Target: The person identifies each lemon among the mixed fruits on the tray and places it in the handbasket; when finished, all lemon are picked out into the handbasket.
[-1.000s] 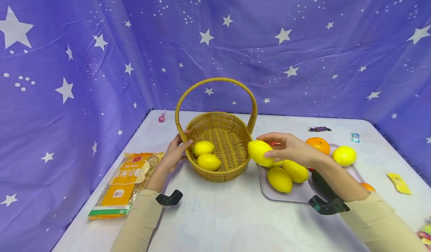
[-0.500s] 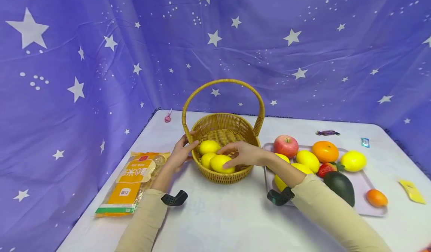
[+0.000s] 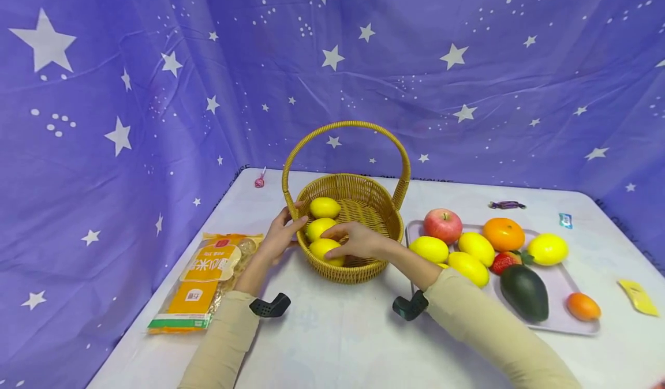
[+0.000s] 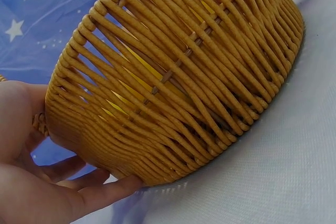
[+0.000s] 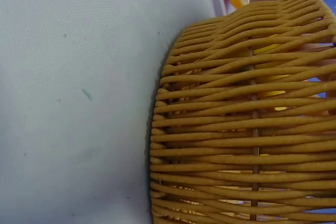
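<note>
A woven wicker basket (image 3: 354,275) with a tall arched handle stands upright on the table. My left hand (image 3: 279,236) grips its left side at the rim; the left wrist view shows fingers (image 4: 107,192) against the outer wall. Inside, my right hand (image 3: 360,241) pinches a yellow lemon (image 3: 323,247) low at the front left. Two more lemons lie behind it: one lemon (image 3: 318,228) close by and another lemon (image 3: 324,207) farther back. In the right wrist view, the basket wall (image 5: 247,129) mostly hides the right hand and lemons.
To the right, a pale tray (image 3: 563,288) bears several lemons, an apple (image 3: 443,226), oranges, a strawberry (image 3: 505,262) and an avocado (image 3: 525,292). A grain bag (image 3: 200,285) lies left. A lollipop (image 3: 259,182) and wrapped sweets lie around the table.
My right hand has carried a lemon from over the tray leftward into the basket, among the other two, which have shifted. The left hand stays at the basket's side.
</note>
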Demonstrator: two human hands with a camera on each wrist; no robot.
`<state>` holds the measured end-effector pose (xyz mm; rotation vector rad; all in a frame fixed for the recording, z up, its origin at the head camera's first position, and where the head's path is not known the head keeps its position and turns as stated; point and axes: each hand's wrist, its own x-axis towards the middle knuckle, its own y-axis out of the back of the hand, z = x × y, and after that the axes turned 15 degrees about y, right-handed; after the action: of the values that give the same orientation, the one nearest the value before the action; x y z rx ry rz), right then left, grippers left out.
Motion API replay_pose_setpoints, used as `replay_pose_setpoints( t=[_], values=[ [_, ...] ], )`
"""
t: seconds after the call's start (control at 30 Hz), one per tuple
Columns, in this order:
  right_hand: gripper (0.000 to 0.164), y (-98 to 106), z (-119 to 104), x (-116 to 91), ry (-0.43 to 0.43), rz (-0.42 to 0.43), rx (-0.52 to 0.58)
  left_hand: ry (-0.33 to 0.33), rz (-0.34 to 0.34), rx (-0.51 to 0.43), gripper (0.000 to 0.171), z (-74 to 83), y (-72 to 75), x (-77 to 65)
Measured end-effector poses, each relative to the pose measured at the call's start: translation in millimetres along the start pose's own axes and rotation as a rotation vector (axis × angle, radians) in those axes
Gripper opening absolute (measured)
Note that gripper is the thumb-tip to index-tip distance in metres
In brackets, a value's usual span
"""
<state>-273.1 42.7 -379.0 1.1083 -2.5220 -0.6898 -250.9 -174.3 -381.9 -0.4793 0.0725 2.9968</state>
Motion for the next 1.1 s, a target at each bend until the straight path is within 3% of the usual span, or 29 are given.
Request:
replay_pose_setpoints(
  t=[0.27,0.5,0.63,0.83,1.1],
  values=[
    [0.043,16.6,1.0,-7.6,-0.013,-0.074,0.154,0.006,0.004,0.005,0.053,-0.9,0.0,2.2],
    [0.051,55.1,2.2,-26.5,-0.013,-0.130,0.385,0.009,0.013,-0.008,0.053,-15.5,7.2,21.4],
    [0.053,81.6,4.8,-48.7,0.006,-0.109,0.373,0.001,0.021,-0.012,0.052,-20.1,8.6,25.2],
    [0.056,113.7,16.0,-92.5,0.019,-0.023,0.246,-0.016,0.031,-0.008,0.050,-20.5,8.1,25.0],
    [0.053,135.5,36.6,-155.7,-0.047,0.063,0.174,-0.011,0.037,-0.003,0.051,-21.1,9.4,26.3]
  ],
)
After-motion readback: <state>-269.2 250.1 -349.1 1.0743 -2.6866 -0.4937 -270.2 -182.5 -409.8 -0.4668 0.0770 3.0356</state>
